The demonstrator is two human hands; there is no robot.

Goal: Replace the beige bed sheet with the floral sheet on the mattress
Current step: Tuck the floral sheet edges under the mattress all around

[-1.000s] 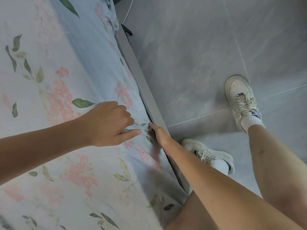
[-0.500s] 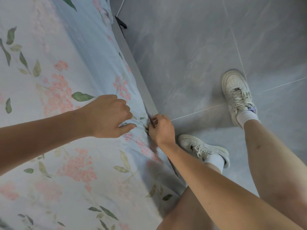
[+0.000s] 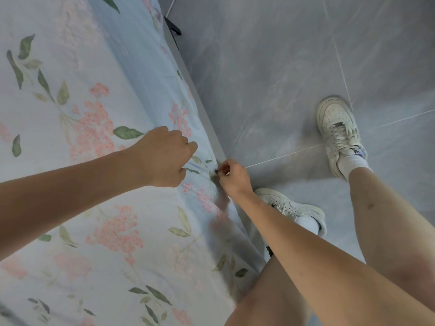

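- The floral sheet [image 3: 98, 142] is spread over the mattress, filling the left half of the view; pale blue cloth with pink blossoms and green leaves.
- Its edge is draped down the bed's side, against the grey frame [image 3: 204, 118] that runs diagonally from top centre to lower right.
- The left hand [image 3: 164, 156] is held knuckles-up over the sheet near the bed's edge, fingers curled under; cloth is gathered into small folds just beside the fingertips, but whether it is gripped cannot be told.
- The right hand [image 3: 231, 176] is set at the very edge of the bed, fingers curled, and the sheet's edge is pinched between thumb and fingertips where cloth meets frame.
- The two hands are close together, with a short stretch of wrinkled sheet between them.
- A grey tiled floor [image 3: 270, 78] is seen on the right, with thin pale grout lines.
- Two white sneakers are planted there: one [image 3: 339, 132] well out from the bed, the other [image 3: 289, 208] just beside the frame.
- Bare legs and white socks are seen above them.
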